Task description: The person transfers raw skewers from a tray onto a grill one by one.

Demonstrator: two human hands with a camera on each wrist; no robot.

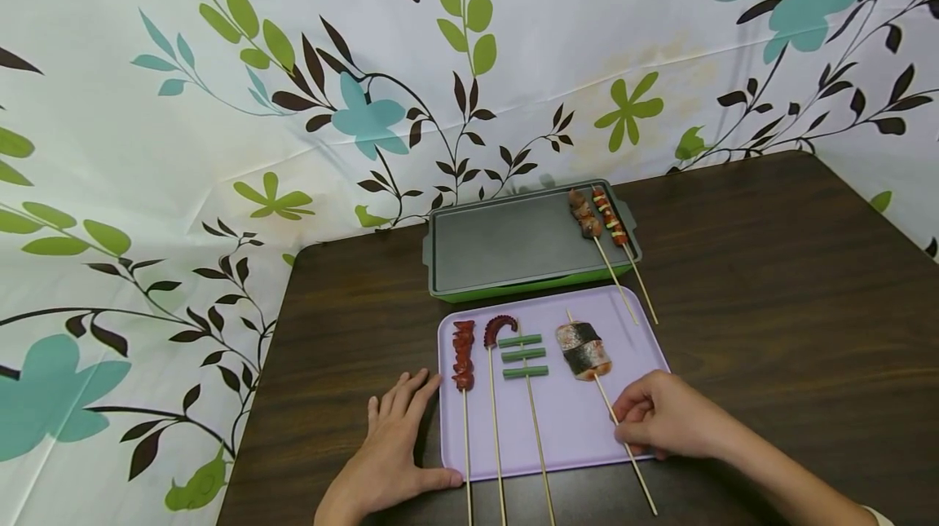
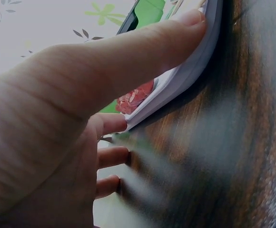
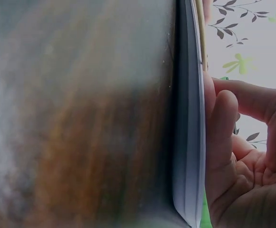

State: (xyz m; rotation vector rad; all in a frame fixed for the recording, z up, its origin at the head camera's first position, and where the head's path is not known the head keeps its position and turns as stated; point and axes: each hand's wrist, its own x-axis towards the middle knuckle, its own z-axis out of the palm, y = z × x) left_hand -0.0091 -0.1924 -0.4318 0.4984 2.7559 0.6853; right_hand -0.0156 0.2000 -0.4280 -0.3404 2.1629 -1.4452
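Observation:
A lavender tray [image 1: 572, 428] lies on the dark wooden table [image 1: 770, 306] with several skewers on it: red meat pieces [image 1: 463, 355], an octopus tentacle [image 1: 499, 329], green bean pieces [image 1: 524, 356] and a fish roll [image 1: 583, 349]. My left hand [image 1: 392, 444] lies flat on the table beside the tray's left edge, its thumb [image 2: 142, 61] pressing on the tray's rim [image 2: 185, 78]. My right hand [image 1: 660, 424] rests on the tray's front right part, fingers curled around the fish skewer's stick [image 1: 637, 469]. In the right wrist view my right hand [image 3: 242, 142] curls above the tray's edge [image 3: 190, 142].
A dark grey grill plate [image 1: 513, 245] on a green base stands just behind the tray. Two loaded skewers [image 1: 597, 216] lie at its right end, with sticks reaching over the tray. A floral curtain [image 1: 220, 102] closes off the back and left.

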